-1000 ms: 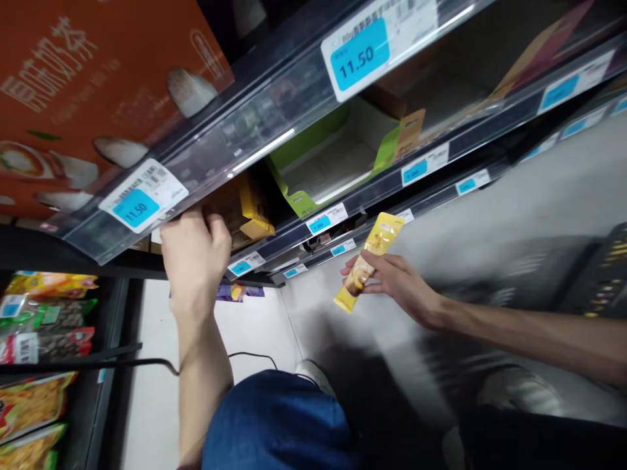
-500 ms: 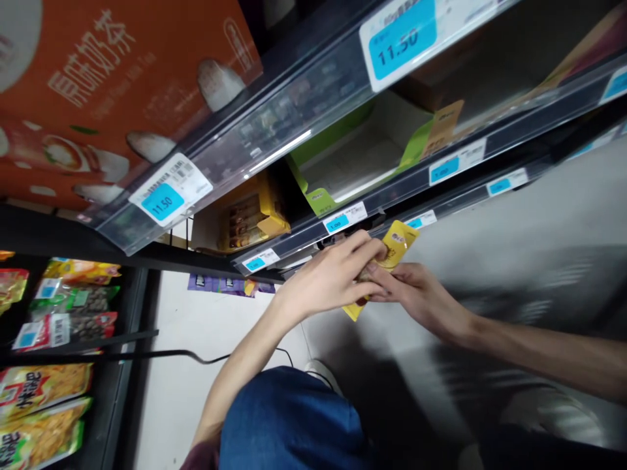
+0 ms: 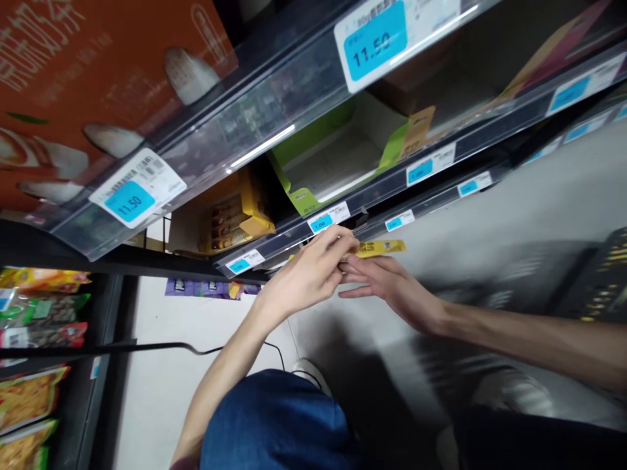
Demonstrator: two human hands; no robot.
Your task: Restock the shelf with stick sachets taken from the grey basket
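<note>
Between both grips, just under the dark shelf rail [image 3: 372,198]: slim yellow foil sachet [image 3: 381,247], held level. Left hand [image 3: 306,277], grip pinched narrow on its near end; right hand [image 3: 392,290], grip spread flat beneath, apparently steadying it.

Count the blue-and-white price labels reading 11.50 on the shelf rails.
2. One blue-and-white 11.50 price label sits low left on the top clear shelf rail; the other sits upper right on that rail. Others may be out of view.
</note>
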